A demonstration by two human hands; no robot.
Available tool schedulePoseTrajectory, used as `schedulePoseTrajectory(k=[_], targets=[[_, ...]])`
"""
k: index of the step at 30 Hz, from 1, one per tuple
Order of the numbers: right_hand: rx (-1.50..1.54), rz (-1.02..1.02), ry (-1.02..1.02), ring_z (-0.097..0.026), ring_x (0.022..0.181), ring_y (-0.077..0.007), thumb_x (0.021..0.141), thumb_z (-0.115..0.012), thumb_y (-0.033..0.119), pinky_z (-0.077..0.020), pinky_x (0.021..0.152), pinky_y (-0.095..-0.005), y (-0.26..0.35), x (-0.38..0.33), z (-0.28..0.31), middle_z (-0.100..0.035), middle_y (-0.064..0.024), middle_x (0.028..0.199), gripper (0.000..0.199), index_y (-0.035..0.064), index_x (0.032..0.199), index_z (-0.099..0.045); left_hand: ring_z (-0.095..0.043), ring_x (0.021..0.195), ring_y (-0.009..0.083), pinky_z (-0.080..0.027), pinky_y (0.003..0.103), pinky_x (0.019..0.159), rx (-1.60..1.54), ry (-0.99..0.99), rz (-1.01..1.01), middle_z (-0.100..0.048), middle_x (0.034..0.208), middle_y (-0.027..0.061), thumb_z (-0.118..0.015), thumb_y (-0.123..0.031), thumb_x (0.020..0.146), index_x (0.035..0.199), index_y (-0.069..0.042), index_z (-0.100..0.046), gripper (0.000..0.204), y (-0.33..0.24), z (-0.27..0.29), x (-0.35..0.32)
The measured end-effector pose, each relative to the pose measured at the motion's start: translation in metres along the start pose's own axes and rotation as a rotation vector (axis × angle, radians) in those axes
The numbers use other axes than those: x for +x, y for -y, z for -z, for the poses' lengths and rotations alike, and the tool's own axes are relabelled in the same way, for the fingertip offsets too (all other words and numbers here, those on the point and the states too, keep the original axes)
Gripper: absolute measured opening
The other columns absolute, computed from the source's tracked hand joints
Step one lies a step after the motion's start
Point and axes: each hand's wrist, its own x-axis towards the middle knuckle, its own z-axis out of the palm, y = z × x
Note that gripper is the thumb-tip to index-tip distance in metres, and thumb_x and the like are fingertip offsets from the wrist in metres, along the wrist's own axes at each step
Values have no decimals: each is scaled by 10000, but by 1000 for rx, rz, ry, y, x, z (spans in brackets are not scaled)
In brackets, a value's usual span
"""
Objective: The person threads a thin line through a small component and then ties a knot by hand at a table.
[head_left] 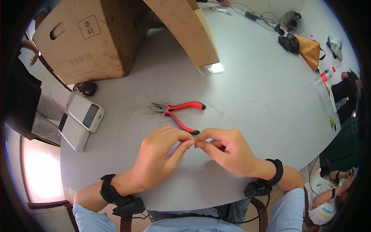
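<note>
Meeting at the fingertips, the left hand [162, 150] and the right hand [230, 150] are held above the grey table [247, 96], near its curved near edge, each with thumb and forefinger pinched together. Just beyond them the pliers [169, 108] are laid, jaws to the left, well inside the edges; room for moving is offered by the table to their right. Whether anything thin is gripped between the fingertips cannot be told. The tall cardboard box [89, 42] is cut off by the upper border. Counted are one pair of pliers, two white devices [79, 109] at the left edge, and two clear bottles [324, 77] near the right edge.
</note>
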Motion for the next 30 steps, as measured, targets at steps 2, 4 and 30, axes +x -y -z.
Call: schedulePoseTrajectory(k=[2,4,30], targets=[[23,14,-10,-311,396,-57,830,-522,36,-235,400,-247,-1,0,0,-379,-17,440,93,26,876,-602,-565,683,193,-435,287,659,13,14,40,-624,748,86,-619,-50,800,828,-5,-605,55,-4,1,0],[-2,59,-61,-299,413,-43,827,-517,29,-221,406,-238,-2,-1,0,-372,0,454,92,26,862,-601,-583,715,178,-442,281,674,-136,24,175,-634,767,79,-610,-64,813,849,-1,-611,72,-6,0,0],[178,185,-154,-439,493,-9,804,-546,0,-331,448,-166,-11,-2,-3,-536,12,596,55,-4,784,-597,-580,794,123,-444,255,743,-454,80,355,-647,843,77,-613,-63,836,886,29,-654,112,-5,1,-2]])
